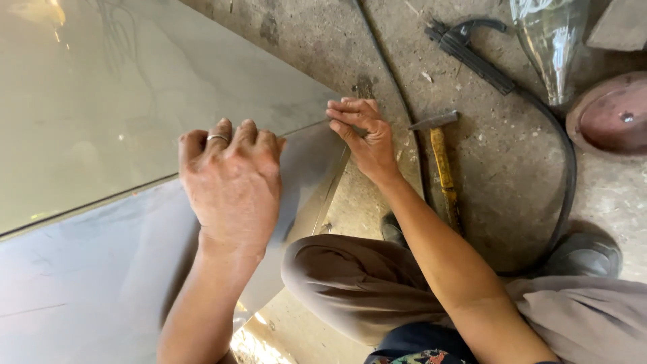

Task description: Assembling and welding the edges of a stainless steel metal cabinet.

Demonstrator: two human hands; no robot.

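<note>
Here: left hand [232, 178] knuckles-down, fingers curled, pressing top sheet [121, 94] onto lower sheet [87, 283], apparently to pin the edge; right hand [364, 131] pinching sheet corner, seemingly aligning; hammer [441, 162] and hose [539, 114] on floor [485, 202] just beside

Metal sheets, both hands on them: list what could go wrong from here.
1. The left hand and right hand are bare and grip the edge of the upper sheet; the thin edge could cut the fingers.
2. The hammer and cable lie close to the knee; either could snag or trip.
</note>
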